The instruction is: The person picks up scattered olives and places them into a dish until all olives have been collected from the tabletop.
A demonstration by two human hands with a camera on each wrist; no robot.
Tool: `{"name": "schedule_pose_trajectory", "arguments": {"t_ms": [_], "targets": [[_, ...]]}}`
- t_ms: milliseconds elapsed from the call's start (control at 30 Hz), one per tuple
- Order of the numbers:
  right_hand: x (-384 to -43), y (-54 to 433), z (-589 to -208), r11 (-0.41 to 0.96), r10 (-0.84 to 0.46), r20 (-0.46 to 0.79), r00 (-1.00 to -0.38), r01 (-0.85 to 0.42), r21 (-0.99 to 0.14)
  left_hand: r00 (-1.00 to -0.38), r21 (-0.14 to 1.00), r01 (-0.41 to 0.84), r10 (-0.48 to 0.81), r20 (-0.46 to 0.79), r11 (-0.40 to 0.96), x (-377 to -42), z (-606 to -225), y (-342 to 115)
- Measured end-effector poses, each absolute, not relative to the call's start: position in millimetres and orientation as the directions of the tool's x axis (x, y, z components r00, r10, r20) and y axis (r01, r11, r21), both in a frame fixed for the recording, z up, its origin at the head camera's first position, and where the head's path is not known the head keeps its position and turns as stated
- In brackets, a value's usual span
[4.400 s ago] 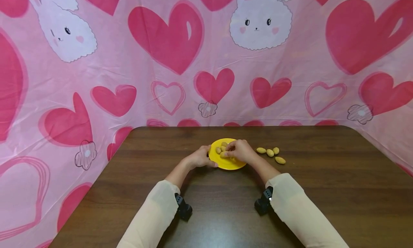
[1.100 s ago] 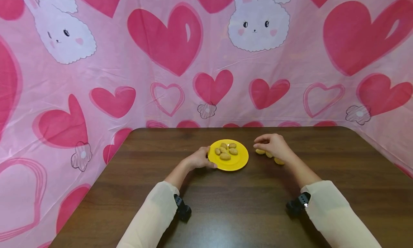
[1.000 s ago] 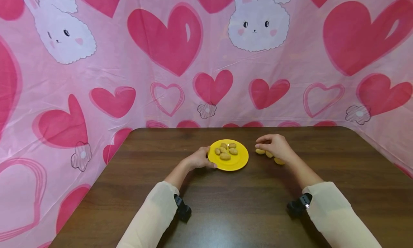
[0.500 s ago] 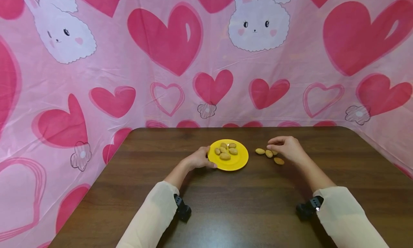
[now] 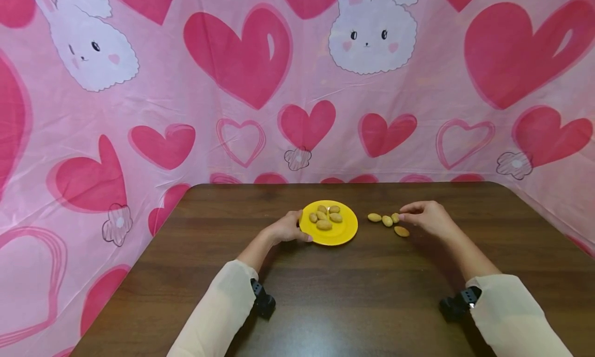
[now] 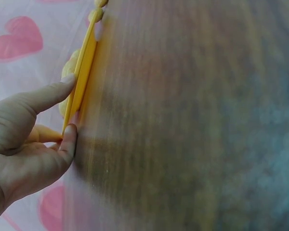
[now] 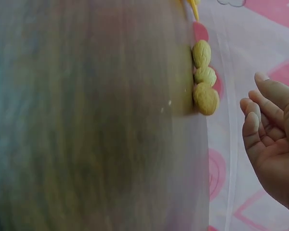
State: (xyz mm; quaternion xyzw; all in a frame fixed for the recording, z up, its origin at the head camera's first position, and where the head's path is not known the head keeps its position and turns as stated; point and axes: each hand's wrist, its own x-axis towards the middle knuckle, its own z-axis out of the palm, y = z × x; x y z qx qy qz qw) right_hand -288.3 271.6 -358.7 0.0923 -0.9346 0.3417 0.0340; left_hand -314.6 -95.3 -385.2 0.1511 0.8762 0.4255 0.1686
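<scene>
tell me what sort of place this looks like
Probably a makeshift indoor recording spot: a pink cloth printed with hearts and rabbits hangs as a backdrop, a wood-grain table stands before it, and small black cameras sit at both wrists. The room beyond is out of view.

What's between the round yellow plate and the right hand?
Head view: a strip of brown wood-grain tabletop, then three tan oval nut-like pieces in a loose row; a fourth piece sits nearer the camera.
</scene>
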Motion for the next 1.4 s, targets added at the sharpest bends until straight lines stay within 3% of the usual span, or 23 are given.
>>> {"name": "schedule_pose_trajectory", "arguments": {"t_ms": [767,1400], "targets": [[-290,284,-368,0.751,-0.192,-0.082,-0.978,-0.092,-0.653,-0.904,0.786,0.108,0.389,-0.176,0.608,-314,-385,-94],[-290,284,-373,0.768,-0.236,-0.116,-0.965,-0.112,-0.631,-0.905,0.774,0.092,0.377,-0.198,0.627,-312,-384,-95]]}}
